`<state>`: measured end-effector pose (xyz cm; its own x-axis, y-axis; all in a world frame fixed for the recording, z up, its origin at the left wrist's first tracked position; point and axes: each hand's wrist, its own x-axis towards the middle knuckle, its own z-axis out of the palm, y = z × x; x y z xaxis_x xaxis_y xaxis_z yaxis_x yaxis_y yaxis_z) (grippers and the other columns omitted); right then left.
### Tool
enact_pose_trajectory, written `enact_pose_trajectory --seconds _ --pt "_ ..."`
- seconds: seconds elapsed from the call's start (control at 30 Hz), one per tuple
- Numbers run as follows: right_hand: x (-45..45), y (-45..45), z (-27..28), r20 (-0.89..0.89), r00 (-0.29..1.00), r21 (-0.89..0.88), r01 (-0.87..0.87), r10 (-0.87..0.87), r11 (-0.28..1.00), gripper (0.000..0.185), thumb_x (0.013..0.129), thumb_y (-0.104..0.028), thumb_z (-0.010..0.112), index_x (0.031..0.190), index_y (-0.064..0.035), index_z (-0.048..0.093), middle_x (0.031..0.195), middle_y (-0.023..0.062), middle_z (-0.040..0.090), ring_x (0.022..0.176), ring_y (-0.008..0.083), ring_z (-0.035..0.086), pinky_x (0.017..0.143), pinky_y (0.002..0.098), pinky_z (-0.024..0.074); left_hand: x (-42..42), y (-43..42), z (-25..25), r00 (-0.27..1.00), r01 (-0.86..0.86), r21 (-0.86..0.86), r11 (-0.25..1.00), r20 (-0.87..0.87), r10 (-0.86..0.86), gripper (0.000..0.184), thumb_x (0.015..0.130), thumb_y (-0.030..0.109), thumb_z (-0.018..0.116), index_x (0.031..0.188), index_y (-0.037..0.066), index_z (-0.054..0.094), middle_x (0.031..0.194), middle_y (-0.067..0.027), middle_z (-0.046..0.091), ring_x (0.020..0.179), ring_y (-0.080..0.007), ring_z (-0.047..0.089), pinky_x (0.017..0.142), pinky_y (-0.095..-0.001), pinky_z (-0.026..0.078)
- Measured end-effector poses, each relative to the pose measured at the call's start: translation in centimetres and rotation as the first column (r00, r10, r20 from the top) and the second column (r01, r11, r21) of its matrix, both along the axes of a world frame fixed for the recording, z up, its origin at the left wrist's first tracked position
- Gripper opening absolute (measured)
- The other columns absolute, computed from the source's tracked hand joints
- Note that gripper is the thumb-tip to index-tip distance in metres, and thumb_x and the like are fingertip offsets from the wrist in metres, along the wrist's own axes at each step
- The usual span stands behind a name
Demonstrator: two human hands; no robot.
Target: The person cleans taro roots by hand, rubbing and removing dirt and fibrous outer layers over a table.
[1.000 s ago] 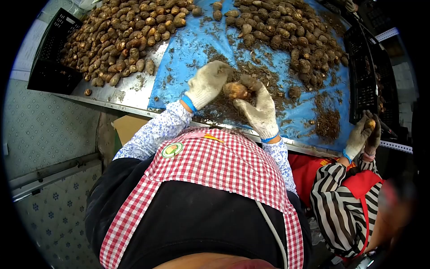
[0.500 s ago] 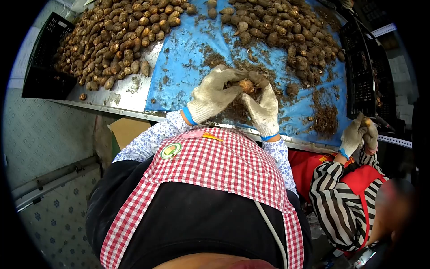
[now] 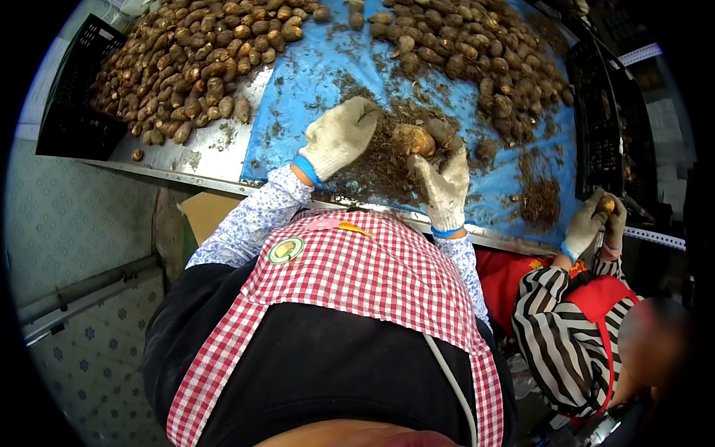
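Observation:
A small taro (image 3: 414, 140), brown with a pale orange patch, is gripped in my right hand (image 3: 445, 182) above a heap of dark fibrous scraps (image 3: 372, 167). My right hand wears a dirty white knitted glove with a blue cuff, its fingers wrapped around the taro. Left of it, apart from the taro, my left hand (image 3: 339, 138) is closed in a matching glove. Its fingers curl inward, so whatever they may hold is hidden. Both hands are over the blue sheet (image 3: 298, 119) near the table's front edge.
Piles of taros lie at the back left (image 3: 201, 67) and back right (image 3: 477, 52). Black crates stand at the left (image 3: 74, 97) and right (image 3: 596, 112). A co-worker in a striped top (image 3: 558, 335) holds a taro (image 3: 607, 204) at the right. A cardboard box (image 3: 208, 216) sits below the table.
My left hand has moved left, away from the taro, and its fingers have curled. My right hand keeps hold of the taro, which now shows more of its pale patch.

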<state>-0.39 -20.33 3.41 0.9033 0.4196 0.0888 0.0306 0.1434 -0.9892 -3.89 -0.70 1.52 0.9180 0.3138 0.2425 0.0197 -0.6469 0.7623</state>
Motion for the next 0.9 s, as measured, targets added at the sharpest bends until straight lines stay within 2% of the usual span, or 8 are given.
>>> enact_pose_trajectory --seconds 0.1,0.13,0.23,0.4,0.53,0.73,0.8,0.9 --pt "0.3 -0.5 -1.1 0.012 0.999 -0.032 0.035 -0.035 0.999 0.057 0.082 0.005 0.07 0.133 0.0008 0.046 0.126 0.0128 0.055 0.113 0.0218 0.058 0.095 0.032 0.0534 0.2 -0.2 2.7 0.788 -0.036 -0.424 0.905 -0.569 -0.236 0.029 0.096 0.015 0.055 0.119 -0.001 0.061 0.098 -0.0133 0.069 0.081 -0.0184 0.066 0.069 -0.0279 0.055" --pt "0.4 -0.5 -1.5 0.062 0.997 -0.066 0.051 -0.047 0.997 0.057 0.081 0.005 0.07 0.133 0.0006 0.046 0.125 0.0123 0.056 0.113 0.0218 0.059 0.095 0.0315 0.0535 -0.8 -0.4 3.1 0.869 0.177 -0.398 0.9 -0.367 -0.333 0.036 0.097 0.02 0.056 0.125 -0.002 0.058 0.102 -0.011 0.067 0.086 -0.0167 0.063 0.075 -0.0283 0.054" --pt "0.2 -0.3 -0.4 0.393 0.919 -0.293 0.124 0.002 0.948 0.058 0.077 0.003 0.073 0.13 -0.001 0.051 0.122 0.0131 0.059 0.111 0.025 0.06 0.094 0.033 0.0536 -1.3 -1.6 3.9 0.933 0.189 -0.374 0.908 -0.219 -0.284 0.04 0.096 0.026 0.058 0.125 -0.002 0.059 0.102 -0.0111 0.067 0.088 -0.0171 0.062 0.079 -0.0289 0.052" --pt "1.1 -0.4 -1.1 0.803 0.576 -0.425 0.372 0.154 0.825 0.054 0.068 -0.006 0.079 0.12 -0.0092 0.064 0.115 0.0179 0.061 0.102 0.0364 0.061 0.087 0.0441 0.0528 -0.2 -1.3 4.6 0.784 0.173 -0.315 0.933 -0.53 -0.324 0.039 0.095 0.029 0.059 0.118 -0.003 0.06 0.101 -0.0146 0.067 0.09 -0.0194 0.063 0.077 -0.0316 0.051" --pt "0.6 -0.3 -0.3 0.775 0.604 -0.471 0.358 0.185 0.806 0.054 0.07 -0.005 0.079 0.121 -0.0077 0.062 0.115 0.0169 0.061 0.104 0.0337 0.062 0.088 0.0428 0.0533 -1.1 -1.8 4.6 0.878 0.165 -0.154 0.974 -0.428 -0.216 0.031 0.096 0.027 0.056 0.113 0.001 0.063 0.096 -0.0148 0.068 0.086 -0.0237 0.066 0.074 -0.0338 0.052" --pt "-0.2 -0.6 -1.7 0.238 0.966 -0.146 0.143 -0.106 0.979 0.058 0.075 -0.008 0.082 0.126 0.0002 0.053 0.125 0.0142 0.057 0.113 0.0235 0.06 0.091 0.034 0.0543 0.3 -0.8 3.6 0.867 -0.002 -0.054 0.999 -0.497 -0.026 0.027 0.095 0.024 0.056 0.111 0.003 0.063 0.1 -0.0156 0.069 0.082 -0.023 0.067 0.067 -0.0334 0.054" --pt "-0.7 -0.1 -0.6 0.085 0.985 0.018 0.151 -0.152 0.988 0.056 0.078 -0.006 0.079 0.127 -0.0008 0.053 0.123 0.0125 0.059 0.112 0.0212 0.059 0.096 0.0331 0.0506 -0.2 0.0 1.8 0.882 0.077 -0.269 0.96 -0.43 -0.192 0.029 0.095 0.024 0.056 0.112 0.001 0.063 0.101 -0.0148 0.069 0.083 -0.0209 0.067 0.067 -0.0319 0.054" --pt "0.8 -0.7 -2.3 0.203 0.968 -0.152 0.179 -0.146 0.972 0.053 0.079 -0.003 0.075 0.127 -0.002 0.053 0.121 0.0123 0.06 0.111 0.0213 0.059 0.097 0.034 0.0502 -0.7 -0.2 1.1 0.838 0.338 -0.409 0.848 -0.279 -0.468 0.029 0.096 0.024 0.056 0.108 -0.001 0.061 0.095 -0.0112 0.066 0.081 -0.0169 0.063 0.068 -0.029 0.053"
